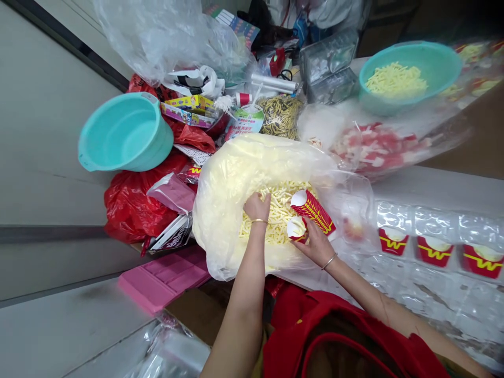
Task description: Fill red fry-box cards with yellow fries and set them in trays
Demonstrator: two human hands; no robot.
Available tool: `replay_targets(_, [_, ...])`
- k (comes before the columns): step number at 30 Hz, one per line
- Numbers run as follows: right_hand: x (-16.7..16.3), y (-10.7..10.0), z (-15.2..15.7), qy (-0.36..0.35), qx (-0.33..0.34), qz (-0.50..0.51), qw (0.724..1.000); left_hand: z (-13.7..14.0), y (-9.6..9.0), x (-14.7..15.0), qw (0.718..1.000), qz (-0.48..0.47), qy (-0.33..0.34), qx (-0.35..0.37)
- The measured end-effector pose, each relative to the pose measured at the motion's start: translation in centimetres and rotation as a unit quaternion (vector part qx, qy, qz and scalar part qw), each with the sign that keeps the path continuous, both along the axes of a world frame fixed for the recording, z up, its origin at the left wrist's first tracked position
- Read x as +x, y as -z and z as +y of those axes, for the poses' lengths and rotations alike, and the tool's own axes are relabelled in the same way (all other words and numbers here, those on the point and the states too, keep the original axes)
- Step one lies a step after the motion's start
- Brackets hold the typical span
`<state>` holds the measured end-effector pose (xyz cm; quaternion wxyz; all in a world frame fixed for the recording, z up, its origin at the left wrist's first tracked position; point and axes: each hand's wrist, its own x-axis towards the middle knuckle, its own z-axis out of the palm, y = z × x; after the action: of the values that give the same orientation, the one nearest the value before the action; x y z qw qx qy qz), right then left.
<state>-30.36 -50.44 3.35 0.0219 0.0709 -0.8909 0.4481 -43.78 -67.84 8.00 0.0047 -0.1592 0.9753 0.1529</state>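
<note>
A large translucent plastic bag lies wide open in front of me, filled with pale yellow fry-shaped pieces. My left hand is inside it, resting on the pieces with its fingers curled; what they grip, if anything, is hidden. Between the thumb and fingers of my right hand is a small red and white fry carton, tilted, with a few pale pieces showing at its mouth. Just beyond that hand, a nested stack of red and yellow fry cartons lies on the bag's right side.
Right of the bag, filled cartons sit in clear plastic pockets. A turquoise basin stands at left, and another basin holds pale pieces at back right. A bag of red and white pieces and a pink tray flank the work area.
</note>
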Motion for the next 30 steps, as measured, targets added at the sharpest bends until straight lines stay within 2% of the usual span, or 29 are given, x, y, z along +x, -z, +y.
replay_targets(3, [0.3, 0.0, 0.1, -0.007, -0.004, -0.007, 1.000, 0.3, 1.3, -1.0, 1.000, 0.020, 0.005, 0.002])
replay_targets(4, [0.4, 0.0, 0.1, -0.009, -0.004, -0.007, 1.000, 0.3, 1.5, -0.8, 0.999, 0.033, -0.006, 0.035])
replay_targets(6, [0.4, 0.2, 0.3, -0.012, 0.001, -0.006, 1.000, -0.1, 1.6, 0.0, 0.982, 0.053, -0.051, 0.175])
replay_targets(8, [0.2, 0.3, 0.5, -0.015, 0.006, -0.004, 1.000, -1.0, 1.3, 1.2, 0.940, 0.054, -0.087, 0.324])
replay_targets(10, [0.0, 0.3, 0.5, -0.016, 0.009, -0.001, 1.000, -2.0, 0.5, 2.4, 0.906, 0.038, -0.092, 0.411])
replay_targets(12, [-0.4, 0.1, 0.2, -0.024, 0.008, 0.002, 1.000, -2.8, -0.4, 3.8, 0.880, 0.008, -0.079, 0.468])
replay_targets(15, [-0.8, -0.4, -0.5, -0.036, 0.005, 0.002, 0.999, -3.4, -1.9, 5.6, 0.821, -0.039, -0.068, 0.565])
replay_targets(18, [-1.2, -0.9, -1.2, -0.045, 0.011, 0.008, 0.999, -3.3, -3.2, 7.1, 0.774, -0.073, -0.061, 0.626])
replay_targets(21, [-1.7, -1.2, -1.4, -0.027, 0.027, 0.025, 0.999, -3.2, -4.1, 8.0, 0.754, -0.110, -0.034, 0.646])
replay_targets(25, [-3.0, -1.6, -0.7, 0.000, 0.056, 0.042, 0.998, -3.1, -5.2, 8.3, 0.758, -0.172, 0.027, 0.628])
replay_targets(28, [-3.5, -2.3, -0.4, -0.034, 0.060, 0.051, 0.996, -2.7, -5.9, 8.0, 0.782, -0.224, 0.076, 0.577])
replay_targets(30, [-3.3, -3.0, -0.6, -0.068, 0.052, 0.053, 0.995, -2.1, -6.2, 7.6, 0.819, -0.231, 0.097, 0.517])
